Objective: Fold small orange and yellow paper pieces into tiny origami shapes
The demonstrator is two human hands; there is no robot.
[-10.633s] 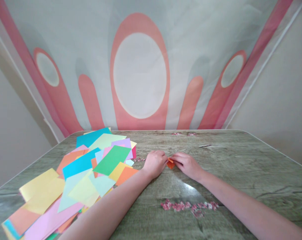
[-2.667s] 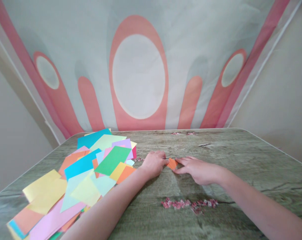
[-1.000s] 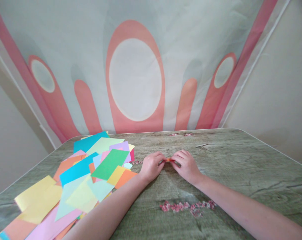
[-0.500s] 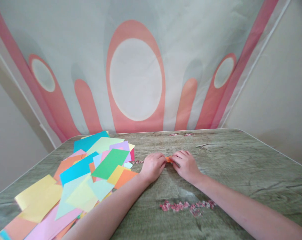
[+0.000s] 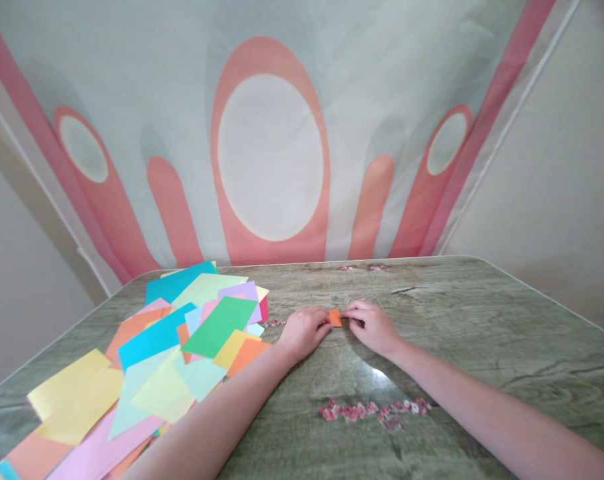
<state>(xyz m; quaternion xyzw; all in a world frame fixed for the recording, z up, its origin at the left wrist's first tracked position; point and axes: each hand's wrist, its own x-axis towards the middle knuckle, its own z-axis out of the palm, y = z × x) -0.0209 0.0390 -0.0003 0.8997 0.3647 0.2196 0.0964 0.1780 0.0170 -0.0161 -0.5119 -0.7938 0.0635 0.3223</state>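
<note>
A small piece of orange paper point(image 5: 336, 319) lies low over the table between my two hands; it looks folded, though its layers are too small to make out. My left hand point(image 5: 306, 331) has its fingers closed on the paper's left side, covering that end. At the right edge, my right hand point(image 5: 373, 328) holds its thumb and index finger pinched together. Its fingertips are right by the paper, and whether they grip the edge is not clear.
Many coloured paper sheets, among them a green sheet point(image 5: 222, 327) and a yellow sheet point(image 5: 77, 397), overlap in a pile on the left of the wood-patterned table point(image 5: 472, 333). A pink and grey printed backdrop point(image 5: 269, 253) hangs behind the far table edge.
My right hand has drawn slightly away from my left, so more of the orange paper shows between them. My left hand stays almost in place.
</note>
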